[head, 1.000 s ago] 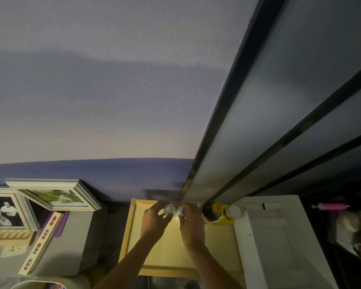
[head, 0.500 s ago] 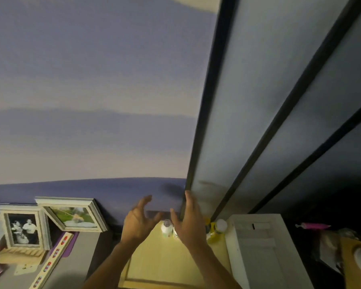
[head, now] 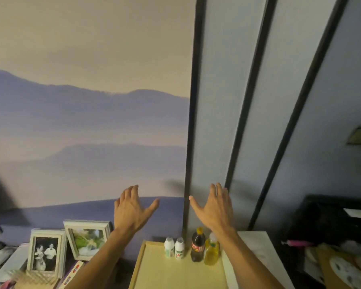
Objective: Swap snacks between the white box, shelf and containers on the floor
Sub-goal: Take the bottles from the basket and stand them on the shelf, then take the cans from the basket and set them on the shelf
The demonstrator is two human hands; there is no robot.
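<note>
Both hands up, lower centre of frame: left hand [head: 131, 207] and right hand [head: 214, 205] fingers spread wide, empty. Below them, 2 white bottles [head: 174, 248], cola bottle [head: 198, 245], yellow bottle [head: 212, 250] upright on tabletop [head: 175, 274].

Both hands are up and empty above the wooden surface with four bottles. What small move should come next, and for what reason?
Probably lower the right hand toward the dark cola bottle, which stands nearest under it. Both it and the left hand are open, spread and hold nothing, raised in front of the wall. All four bottles, including the two small white ones, stand upright in a row at the back of the wooden surface, free to grasp.
</note>
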